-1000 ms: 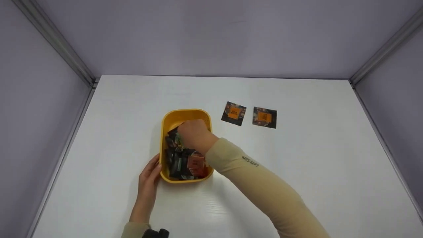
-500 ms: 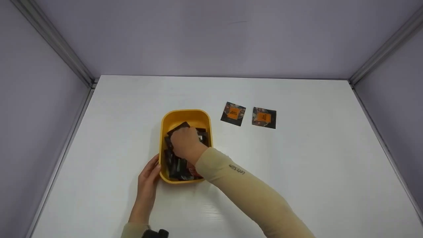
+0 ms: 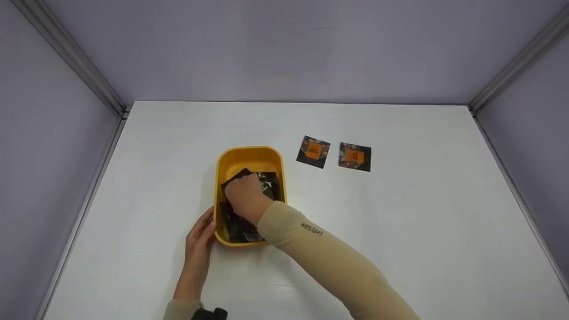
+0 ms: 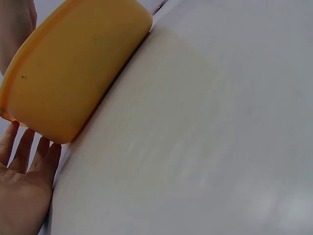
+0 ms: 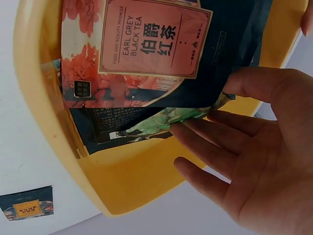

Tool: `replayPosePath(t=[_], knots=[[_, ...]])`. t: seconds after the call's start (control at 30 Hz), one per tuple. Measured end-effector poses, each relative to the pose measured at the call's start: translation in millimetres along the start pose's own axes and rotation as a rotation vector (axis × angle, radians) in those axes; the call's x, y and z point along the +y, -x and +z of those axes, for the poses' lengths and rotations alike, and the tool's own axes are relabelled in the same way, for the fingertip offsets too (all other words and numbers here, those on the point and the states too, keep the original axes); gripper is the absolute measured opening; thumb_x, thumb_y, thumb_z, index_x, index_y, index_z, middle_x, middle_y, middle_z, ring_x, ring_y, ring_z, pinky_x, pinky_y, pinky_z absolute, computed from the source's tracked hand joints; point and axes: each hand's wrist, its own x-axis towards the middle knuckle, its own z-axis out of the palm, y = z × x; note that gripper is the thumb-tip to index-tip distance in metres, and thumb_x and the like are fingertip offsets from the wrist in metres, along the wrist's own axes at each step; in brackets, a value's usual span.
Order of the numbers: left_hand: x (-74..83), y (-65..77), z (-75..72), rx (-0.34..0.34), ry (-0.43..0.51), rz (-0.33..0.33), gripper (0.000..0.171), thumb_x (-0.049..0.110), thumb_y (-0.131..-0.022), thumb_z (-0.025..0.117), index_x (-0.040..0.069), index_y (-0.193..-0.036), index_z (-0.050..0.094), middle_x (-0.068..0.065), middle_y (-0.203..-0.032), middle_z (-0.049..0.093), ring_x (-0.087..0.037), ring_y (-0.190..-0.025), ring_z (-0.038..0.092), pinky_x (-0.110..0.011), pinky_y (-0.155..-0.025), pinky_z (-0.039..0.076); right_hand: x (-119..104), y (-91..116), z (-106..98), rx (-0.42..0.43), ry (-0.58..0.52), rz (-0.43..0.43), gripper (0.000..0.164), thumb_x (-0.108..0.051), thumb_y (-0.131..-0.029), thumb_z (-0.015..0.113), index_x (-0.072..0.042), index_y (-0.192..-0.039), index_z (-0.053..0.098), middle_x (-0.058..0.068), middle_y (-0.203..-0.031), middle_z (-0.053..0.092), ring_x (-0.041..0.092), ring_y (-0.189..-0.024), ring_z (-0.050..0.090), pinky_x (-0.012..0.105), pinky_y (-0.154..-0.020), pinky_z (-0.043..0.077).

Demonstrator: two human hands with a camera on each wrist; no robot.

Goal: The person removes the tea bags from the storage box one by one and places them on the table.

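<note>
A yellow plastic bin [image 3: 250, 154] holds a pile of dark tea sachets [image 3: 270, 184]. My right hand [image 3: 246, 195] reaches down into it, its fingertips hidden from the head view. Up close in the right wrist view, an Earl Grey black tea sachet [image 5: 146, 44] with a pink label is pinched at its edge between thumb and fingers. Behind it a green-patterned sachet [image 5: 164, 122] touches the fingertips. My left hand [image 3: 198, 246] rests its extended fingers against the bin's near left side; the left wrist view shows those fingers [image 4: 22, 152] at the bin's outer wall.
Two square sachets with orange labels lie flat on the white table [image 3: 422, 200] right of the bin: a left one [image 3: 313, 152] and a right one [image 3: 354, 157]. Pale walls [image 3: 284, 53] enclose the table at the back and sides.
My right hand has shifted left and toward me inside the bin, over the sachets. The left hand, the bin and both sachets on the table stay put.
</note>
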Motion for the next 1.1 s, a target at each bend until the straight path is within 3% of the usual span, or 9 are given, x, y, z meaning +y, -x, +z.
replayPosePath(t=[0.2, 0.47, 0.7, 0.93, 1.1], knots=[[-1.6, -0.7, -1.9, -0.011, 0.007, 0.012, 0.052, 0.028, -0.102, 0.056, 0.012, -0.15, 0.043, 0.002, -0.152, 0.041, -0.009, -0.139, 0.035, -0.027, -0.115, 0.031, -1, -1, 0, 0.033, 0.004, 0.018, 0.021, -0.028, -0.1, 0.06, -0.014, -0.111, 0.071, -0.001, -0.098, 0.072, 0.016, -0.089, 0.068, 0.035, -0.089, 0.056], [1.0, 1.2, -0.9, -0.011, 0.002, -0.001, 0.053, 0.029, -0.102, 0.057, 0.012, -0.15, 0.043, 0.002, -0.151, 0.041, -0.01, -0.138, 0.038, -0.03, -0.116, 0.03, 13, 0, -5, 0.22, -0.045, 0.04, 0.016, -0.027, -0.097, 0.065, -0.016, -0.105, 0.072, -0.001, -0.087, 0.071, 0.014, -0.078, 0.066, 0.03, -0.075, 0.058], [1.3, 2.1, -0.2, 0.007, -0.005, -0.016, 0.053, 0.031, -0.102, 0.057, 0.013, -0.15, 0.043, 0.002, -0.152, 0.041, -0.011, -0.139, 0.036, -0.032, -0.117, 0.029, 24, 2, -10, 0.291, -0.074, 0.03, 0.011, -0.022, -0.098, 0.063, -0.016, -0.101, 0.072, -0.002, -0.082, 0.068, 0.012, -0.074, 0.064, 0.028, -0.069, 0.057], [-0.6, 1.3, 0.2, 0.006, -0.015, -0.026, 0.054, 0.032, -0.102, 0.056, 0.014, -0.15, 0.042, 0.003, -0.153, 0.04, -0.011, -0.14, 0.035, -0.032, -0.117, 0.029, 34, 9, -14, 0.307, -0.184, -0.001, 0.02, -0.023, -0.097, 0.066, -0.015, -0.115, 0.069, 0.0, -0.096, 0.072, 0.017, -0.085, 0.067, 0.032, -0.078, 0.057], [-0.9, 1.0, -0.4, 0.0, -0.015, -0.029, 0.053, 0.034, -0.101, 0.056, 0.017, -0.149, 0.043, 0.007, -0.151, 0.041, -0.008, -0.138, 0.036, -0.029, -0.115, 0.031, 43, 15, -17, 0.43, -0.249, -0.045, 0.023, -0.019, -0.093, 0.07, -0.014, -0.115, 0.07, 0.001, -0.094, 0.072, 0.017, -0.079, 0.065, 0.029, -0.071, 0.056]])
